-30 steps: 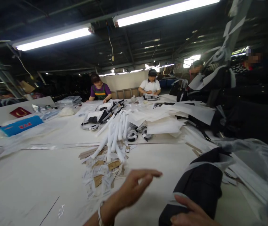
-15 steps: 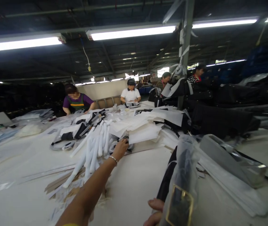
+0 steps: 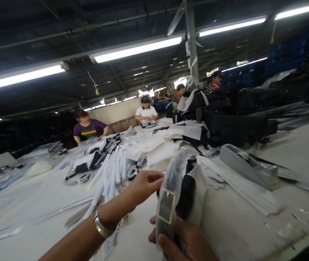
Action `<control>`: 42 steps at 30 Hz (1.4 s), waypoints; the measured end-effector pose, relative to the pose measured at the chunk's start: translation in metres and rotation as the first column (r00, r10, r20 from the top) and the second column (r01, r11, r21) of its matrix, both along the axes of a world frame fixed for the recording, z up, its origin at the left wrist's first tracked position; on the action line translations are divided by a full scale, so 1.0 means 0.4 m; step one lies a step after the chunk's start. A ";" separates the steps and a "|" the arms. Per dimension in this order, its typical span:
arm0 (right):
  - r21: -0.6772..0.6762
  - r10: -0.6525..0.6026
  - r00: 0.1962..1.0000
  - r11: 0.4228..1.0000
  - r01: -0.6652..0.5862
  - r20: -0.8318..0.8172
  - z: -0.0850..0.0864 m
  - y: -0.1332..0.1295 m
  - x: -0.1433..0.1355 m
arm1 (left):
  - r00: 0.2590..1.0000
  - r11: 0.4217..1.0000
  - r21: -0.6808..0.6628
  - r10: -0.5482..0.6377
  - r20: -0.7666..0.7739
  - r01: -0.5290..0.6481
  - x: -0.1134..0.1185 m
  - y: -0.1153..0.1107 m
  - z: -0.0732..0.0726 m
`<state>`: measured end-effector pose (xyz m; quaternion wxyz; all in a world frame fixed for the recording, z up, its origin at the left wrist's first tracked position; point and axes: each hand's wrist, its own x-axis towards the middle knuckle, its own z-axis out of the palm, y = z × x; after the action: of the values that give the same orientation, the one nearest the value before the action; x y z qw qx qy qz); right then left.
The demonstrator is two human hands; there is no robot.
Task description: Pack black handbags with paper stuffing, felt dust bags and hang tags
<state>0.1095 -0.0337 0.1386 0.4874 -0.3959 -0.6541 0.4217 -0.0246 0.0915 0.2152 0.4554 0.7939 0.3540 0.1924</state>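
My right hand [image 3: 185, 239] grips a black strap-like piece [image 3: 185, 195] from below, its thumb in front. Cloudy clear plastic [image 3: 177, 166] covers the piece, and a gold rectangular buckle [image 3: 166, 206] shows on its near face. My left hand [image 3: 146, 186], with a silver bangle on its wrist, is at the piece's left edge. Its fingers are bent together, and the fingertips are partly hidden, so what they pinch is unclear. Just beyond that hand lie small grey-and-black rolled strips [image 3: 132, 171] beside a heap of white rolled tubes [image 3: 112, 174].
White sheets [image 3: 159, 152] are piled mid-table. A grey tape dispenser [image 3: 246, 166] stands at right beside long white strips [image 3: 241, 185]. Black bags [image 3: 236, 127] are stacked behind it. Several co-workers, one in a white shirt [image 3: 146, 112], are across the table.
My left hand has drawn back from the rolled strips to the black piece's edge. My right hand has brought the piece up and leftward in view, and the camera has tilted.
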 end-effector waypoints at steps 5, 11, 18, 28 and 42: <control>0.041 -0.007 1.000 0.999 0.006 0.023 0.007 -0.004 0.009 | 0.969 0.961 -0.269 0.123 0.215 -0.063 0.028 -0.083 0.051; 0.071 -0.044 0.999 0.996 0.044 -0.008 0.006 -0.009 0.004 | 0.956 0.893 -0.449 0.168 0.240 -0.044 0.032 -0.124 0.075; 0.040 -0.057 0.996 0.997 0.060 -0.075 0.006 -0.001 0.004 | 0.962 0.872 -0.489 0.141 0.235 -0.008 0.032 -0.150 0.107; 0.290 -0.319 0.947 0.910 0.296 0.033 -0.060 0.014 0.195 | 0.896 0.915 -0.314 0.344 0.281 -0.253 -0.005 -0.078 0.092; 0.275 -0.375 0.341 0.911 0.306 0.862 -0.258 0.292 0.520 | 0.841 0.869 -0.295 0.473 0.263 -0.397 -0.072 -0.081 0.078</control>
<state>0.3177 0.0831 0.0353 0.1494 -0.6699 -0.7272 0.0111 -0.0532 0.0590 0.2462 0.5399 0.5909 0.4651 0.3781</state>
